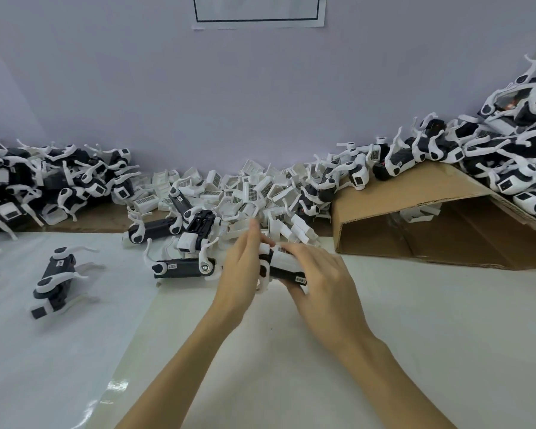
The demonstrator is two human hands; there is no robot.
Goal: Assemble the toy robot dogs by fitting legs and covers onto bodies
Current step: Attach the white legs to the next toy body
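just above the white table (415,320), in front of the heap of white covers (251,190), both hands hold one toy robot dog (283,266): the left hand (240,270) cups its left end, the right hand (319,274) grips its white cover (287,258) from above.

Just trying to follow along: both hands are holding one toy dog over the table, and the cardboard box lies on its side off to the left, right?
Not quite. The head view shows the box on its side to the right, not the left. Both the left hand and the right hand do hold one dog over the table.
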